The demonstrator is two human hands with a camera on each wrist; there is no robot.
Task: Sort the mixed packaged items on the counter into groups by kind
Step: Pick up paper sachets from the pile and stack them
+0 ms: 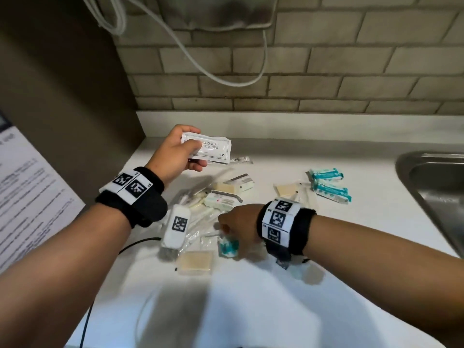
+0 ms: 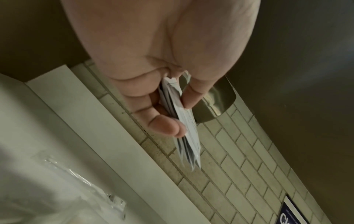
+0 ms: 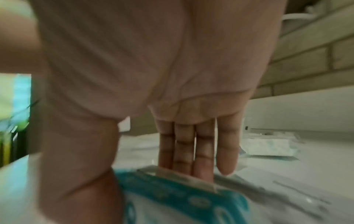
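My left hand (image 1: 180, 151) is raised above the counter's back left and grips a small stack of white shampoo sachets (image 1: 209, 148) between thumb and fingers; the left wrist view shows the sachets (image 2: 184, 125) edge-on. My right hand (image 1: 237, 222) is down over the mixed pile, pinching a teal-and-white wrapped packet (image 1: 228, 246) between thumb and fingers; the packet (image 3: 184, 197) fills the bottom of the right wrist view. Two matching teal packets (image 1: 329, 182) lie together at the right. Beige soap bars in clear wrap (image 1: 197, 262) and small white boxes (image 1: 221, 200) remain in the pile.
A steel sink (image 1: 437, 192) opens at the counter's right edge. A brick-tiled wall (image 1: 301, 71) with a hanging white cord (image 1: 226, 79) stands behind. A brown side wall and a printed sheet (image 1: 30, 197) are at the left. A black cable (image 1: 88, 317) runs along the front.
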